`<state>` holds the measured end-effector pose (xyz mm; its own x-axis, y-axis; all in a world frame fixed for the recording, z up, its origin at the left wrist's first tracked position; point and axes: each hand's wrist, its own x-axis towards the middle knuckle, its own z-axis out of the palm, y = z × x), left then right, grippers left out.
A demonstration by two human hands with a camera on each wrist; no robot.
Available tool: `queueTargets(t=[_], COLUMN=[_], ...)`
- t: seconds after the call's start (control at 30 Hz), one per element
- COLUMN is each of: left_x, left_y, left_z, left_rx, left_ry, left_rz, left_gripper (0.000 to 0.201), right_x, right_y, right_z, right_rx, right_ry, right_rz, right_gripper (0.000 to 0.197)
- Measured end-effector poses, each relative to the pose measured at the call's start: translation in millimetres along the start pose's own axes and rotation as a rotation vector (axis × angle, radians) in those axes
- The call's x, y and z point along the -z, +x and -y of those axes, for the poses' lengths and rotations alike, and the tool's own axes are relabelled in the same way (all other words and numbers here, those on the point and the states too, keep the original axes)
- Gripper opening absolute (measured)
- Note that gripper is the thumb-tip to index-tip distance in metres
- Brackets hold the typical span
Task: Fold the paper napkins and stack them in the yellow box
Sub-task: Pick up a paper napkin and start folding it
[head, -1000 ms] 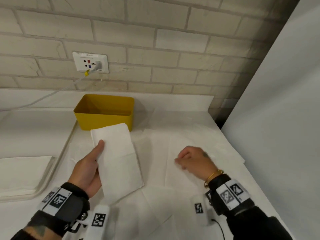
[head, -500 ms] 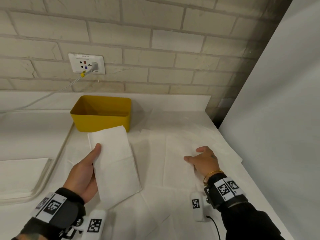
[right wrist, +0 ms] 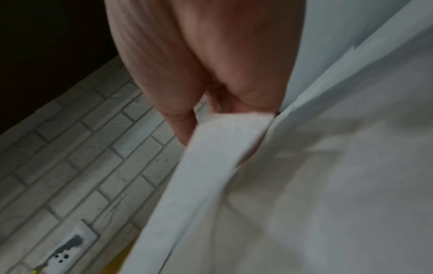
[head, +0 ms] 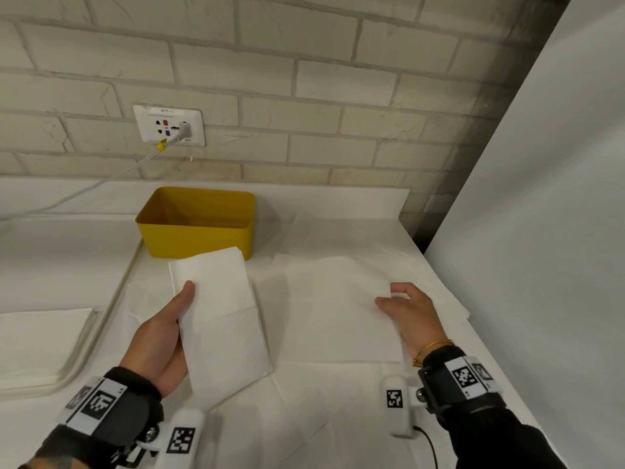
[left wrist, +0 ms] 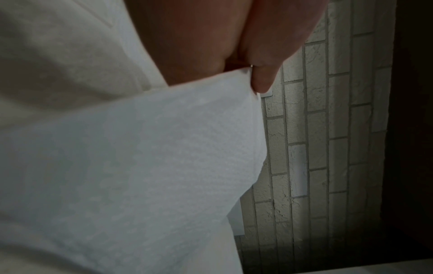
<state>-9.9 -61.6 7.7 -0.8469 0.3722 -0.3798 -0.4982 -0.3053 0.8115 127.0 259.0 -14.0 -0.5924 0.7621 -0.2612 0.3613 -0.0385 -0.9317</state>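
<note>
My left hand (head: 182,299) holds a folded white napkin (head: 223,319) just in front of the yellow box (head: 199,238), thumb on top and fingers hidden beneath. The left wrist view shows the same napkin (left wrist: 140,166) under the thumb (left wrist: 264,77). The box stands open near the brick wall; its inside looks bare. An unfolded napkin (head: 331,309) lies flat to the right. My right hand (head: 389,296) is at its right edge, and in the right wrist view the lifted edge (right wrist: 211,157) is pinched between thumb and fingers (right wrist: 182,129).
A tray (head: 101,333) at the left holds a stack of flat napkins (head: 37,336). More loose napkins cover the counter around my hands. A wall socket (head: 169,125) with a cable is behind the box. A white panel (head: 541,231) closes off the right side.
My right hand slid rightward from the middle of the flat napkin to its right edge and took hold of it. The left hand kept the folded napkin roughly in place.
</note>
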Motion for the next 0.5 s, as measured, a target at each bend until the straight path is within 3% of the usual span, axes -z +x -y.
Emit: queueTargets(t=[0.13, 0.27, 0.43, 0.5], left_x=[-0.9, -2.8, -2.7, -3.3], left_y=[-0.8, 0.3, -0.7, -0.9], left_z=[-0.1, 2.7, 1.3, 0.2], left_rx=[0.011, 0.030, 0.026, 0.020], left_ry=[0.008, 0.028, 0.043, 0.045], left_rz=[0.008, 0.002, -0.010, -0.014], left_gripper=[0.035, 0.040, 0.036, 0.034], right_x=[14.3, 20.2, 41.1, 50.3], right_y=[2.5, 6.4, 17.4, 24.5], right_z=[-6.1, -4.1, 17.4, 26.3], right_rx=[-0.151, -0.119, -0.031, -0.031], right_ry=[0.002, -0.061, -0.353, -0.440], right_rz=[0.119, 0.128, 0.166, 0.149], right_gripper=[0.038, 0.040, 0.025, 0.030])
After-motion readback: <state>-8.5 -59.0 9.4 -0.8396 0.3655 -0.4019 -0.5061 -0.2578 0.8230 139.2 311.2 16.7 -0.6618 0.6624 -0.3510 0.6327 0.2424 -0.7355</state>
